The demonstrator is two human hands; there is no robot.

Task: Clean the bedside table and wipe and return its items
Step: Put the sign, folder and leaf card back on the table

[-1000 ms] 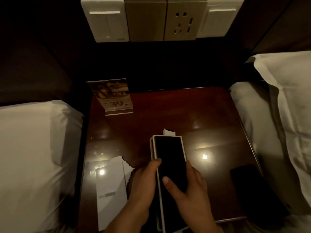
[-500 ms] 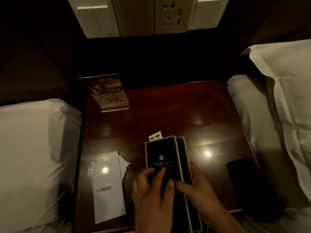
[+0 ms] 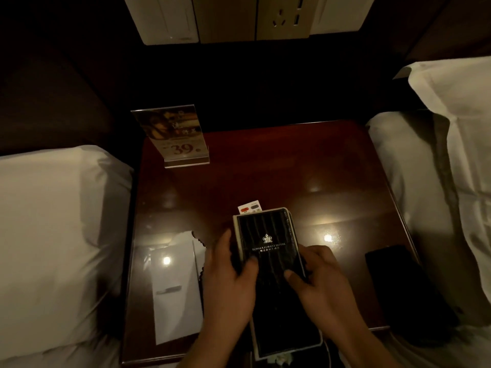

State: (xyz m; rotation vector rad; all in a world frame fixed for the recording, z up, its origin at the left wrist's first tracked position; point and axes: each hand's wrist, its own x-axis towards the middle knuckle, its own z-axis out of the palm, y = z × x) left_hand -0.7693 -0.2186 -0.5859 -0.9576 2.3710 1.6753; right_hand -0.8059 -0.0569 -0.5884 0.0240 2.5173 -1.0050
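Bedside table (image 3: 265,166): black hotel folder (image 3: 268,251) gripped by left hand (image 3: 228,282) and right hand (image 3: 318,282), fingers curled

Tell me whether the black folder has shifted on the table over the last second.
Yes. The black folder, held by both hands, has turned over, now showing its crest cover, and sits slightly nearer the sign stand than before.

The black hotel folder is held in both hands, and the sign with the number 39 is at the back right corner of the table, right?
Not quite. The head view shows the sign at the table's back left corner. Both the left hand and right hand do hold the black hotel folder.
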